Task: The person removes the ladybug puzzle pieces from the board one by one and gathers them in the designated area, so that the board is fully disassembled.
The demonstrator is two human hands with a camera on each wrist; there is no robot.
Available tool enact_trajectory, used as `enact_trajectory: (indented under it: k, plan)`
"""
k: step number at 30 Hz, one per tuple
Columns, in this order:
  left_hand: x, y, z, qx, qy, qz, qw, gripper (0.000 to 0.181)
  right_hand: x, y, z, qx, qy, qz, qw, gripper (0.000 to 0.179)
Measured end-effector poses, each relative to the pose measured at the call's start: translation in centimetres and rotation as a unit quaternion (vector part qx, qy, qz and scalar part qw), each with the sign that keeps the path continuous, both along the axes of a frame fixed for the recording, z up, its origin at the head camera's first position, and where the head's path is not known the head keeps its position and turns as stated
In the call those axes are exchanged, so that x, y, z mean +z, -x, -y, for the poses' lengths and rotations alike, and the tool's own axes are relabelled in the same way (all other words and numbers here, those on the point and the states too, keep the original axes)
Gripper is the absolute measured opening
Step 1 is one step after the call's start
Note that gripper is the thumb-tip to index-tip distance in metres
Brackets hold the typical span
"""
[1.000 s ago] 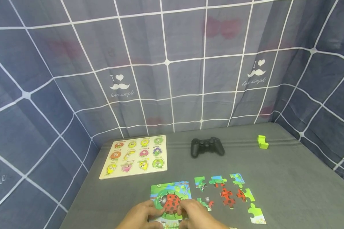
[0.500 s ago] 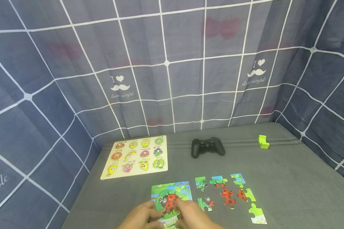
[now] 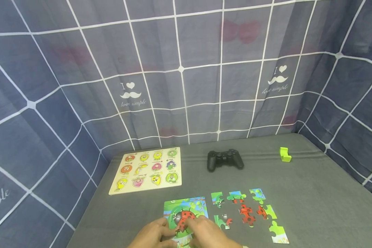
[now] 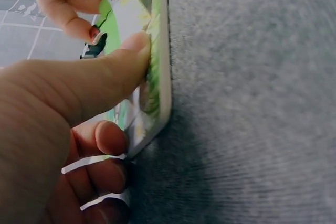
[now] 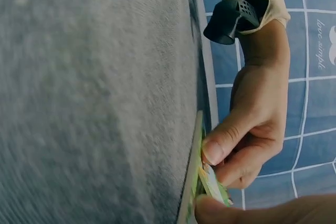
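A ladybug puzzle board (image 3: 193, 204) lies flat at the front of the table, its lower part under both hands. On it, a green and white puzzle piece (image 4: 131, 15) with a grass pattern stands tilted. My left hand (image 3: 152, 235) has its thumb at the board's bottom edge, other fingers curled at the left side, pinching the piece from that side. From the other side my right hand (image 3: 208, 235) grips the same piece between thumb and fingers. Loose ladybug puzzle pieces (image 3: 246, 215), several in number, lie to the right of the board. Fingers partly hide the piece.
A wooden fruit peg board (image 3: 146, 188) lies at the back left. Behind the ladybug board is a black game controller (image 3: 224, 159), and a small lime-green block (image 3: 285, 155) stands at the back right. A checked cloth (image 3: 201, 86) hangs around the table.
My right hand has shifted slightly left over the lower ladybug picture, closer to my left hand. The left hand stays nearly in place, and the loose pieces have not moved.
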State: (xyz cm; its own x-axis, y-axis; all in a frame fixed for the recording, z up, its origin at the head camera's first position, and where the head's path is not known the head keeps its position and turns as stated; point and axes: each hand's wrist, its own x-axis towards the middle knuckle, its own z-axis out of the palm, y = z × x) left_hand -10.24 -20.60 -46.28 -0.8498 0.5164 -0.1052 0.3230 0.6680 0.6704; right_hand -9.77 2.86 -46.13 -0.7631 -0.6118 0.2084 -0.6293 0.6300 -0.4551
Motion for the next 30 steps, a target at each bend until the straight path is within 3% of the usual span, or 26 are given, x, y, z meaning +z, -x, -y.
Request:
enact_trajectory:
  k: [4,8,11,16,20,24,30]
  plan:
    - [0.0,0.1,0.0,-0.014,-0.002,0.005,0.9999,0.044,0.4,0.3,-1.6,0.017,0.057,0.084,0.9947,0.035]
    - [0.0,0.2,0.0,-0.029,-0.009,0.004,0.9995,0.046,0.8,0.5,-4.9,0.013,0.135,0.184,0.9735,0.035]
    - [0.0,0.2,0.2,-0.035,-0.015,-0.001,0.9993,0.046,0.8,0.4,-7.7,-0.008,0.158,0.211,0.9645,0.039]
    - [0.0,0.3,0.5,-0.050,-0.010,-0.034,0.9981,0.044,0.2,0.1,-12.1,-0.022,0.164,0.175,0.9706,0.039]
    - [-0.1,0.4,0.6,-0.056,-0.002,-0.051,0.9971,0.042,-0.3,-0.3,-14.5,-0.038,0.162,0.086,0.9823,0.039]
    - [-0.1,0.5,0.6,-0.063,0.006,-0.067,0.9957,0.040,-0.5,-0.5,-15.6,-0.070,0.166,0.007,0.9836,0.039]
    - [0.0,0.5,0.5,-0.064,-0.008,-0.051,0.9966,0.039,-0.6,-0.7,-16.7,-0.112,0.165,-0.004,0.9800,0.037]
